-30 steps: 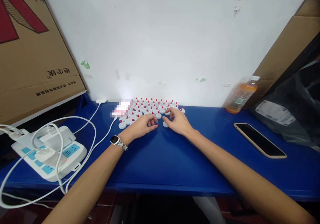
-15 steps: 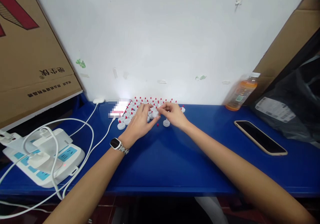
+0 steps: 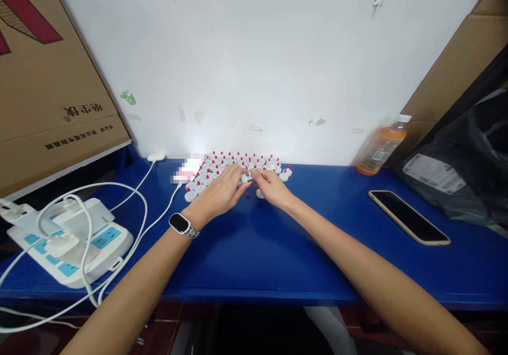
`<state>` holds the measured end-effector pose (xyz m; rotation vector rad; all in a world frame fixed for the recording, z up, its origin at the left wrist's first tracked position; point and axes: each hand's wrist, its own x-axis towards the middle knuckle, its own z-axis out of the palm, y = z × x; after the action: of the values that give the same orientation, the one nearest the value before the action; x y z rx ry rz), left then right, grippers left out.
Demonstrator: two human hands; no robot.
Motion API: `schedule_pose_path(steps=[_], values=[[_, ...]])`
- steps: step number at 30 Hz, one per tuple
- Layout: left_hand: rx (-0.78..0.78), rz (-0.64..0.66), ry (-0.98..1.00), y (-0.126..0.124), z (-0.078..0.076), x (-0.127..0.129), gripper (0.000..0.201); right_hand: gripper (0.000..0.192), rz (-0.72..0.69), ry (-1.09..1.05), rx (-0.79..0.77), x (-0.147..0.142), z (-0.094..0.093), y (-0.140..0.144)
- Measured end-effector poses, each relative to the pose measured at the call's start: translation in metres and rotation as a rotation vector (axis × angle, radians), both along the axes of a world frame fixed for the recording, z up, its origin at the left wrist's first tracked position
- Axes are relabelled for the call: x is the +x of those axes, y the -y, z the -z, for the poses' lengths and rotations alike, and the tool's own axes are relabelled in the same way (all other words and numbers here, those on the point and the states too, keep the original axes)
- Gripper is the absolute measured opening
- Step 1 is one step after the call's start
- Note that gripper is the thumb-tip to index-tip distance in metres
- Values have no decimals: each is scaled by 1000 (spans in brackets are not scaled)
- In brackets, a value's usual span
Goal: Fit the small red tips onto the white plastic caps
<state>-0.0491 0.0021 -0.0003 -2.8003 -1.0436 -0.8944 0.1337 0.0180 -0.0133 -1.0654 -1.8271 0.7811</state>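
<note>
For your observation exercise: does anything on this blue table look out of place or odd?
Yes: one loose red piece lies alone on the blue table, just below the hands and apart from the white caps with red tips clustered by the wall.

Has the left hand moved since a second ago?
Yes. The left hand has shifted toward the wall, from in front of the white caps onto them, meeting the right hand there, beside the loose red piece.

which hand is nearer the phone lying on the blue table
Right. The right hand sits at the cluster of white caps, well left of the phone; the left hand is farther left still, on the cluster's other side.
</note>
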Motion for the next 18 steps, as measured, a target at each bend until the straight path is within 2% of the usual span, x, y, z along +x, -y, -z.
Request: schedule_pose_path(steps=[5, 9, 11, 13, 15, 18], values=[[-59, -3, -5, -1, -5, -5, 31, 43, 62, 11, -66, -4, -3, -3], [-94, -22, 47, -4, -10, -18, 30, 41, 269, -3, -78, 16, -13, -8], [-191, -25, 87, -7, -11, -25, 30, 43, 348, 22, -26, 27, -15, -10], [-366, 10, 118, -8, -9, -27, 28, 44, 291, 139, 62, 32, -13, -10], [-520, 61, 129, -8, -4, -25, 29, 36, 178, 302, 142, 29, -7, -9], [-611, 94, 103, -7, 6, -18, 30, 20, 113, 499, 218, 19, 2, -9]])
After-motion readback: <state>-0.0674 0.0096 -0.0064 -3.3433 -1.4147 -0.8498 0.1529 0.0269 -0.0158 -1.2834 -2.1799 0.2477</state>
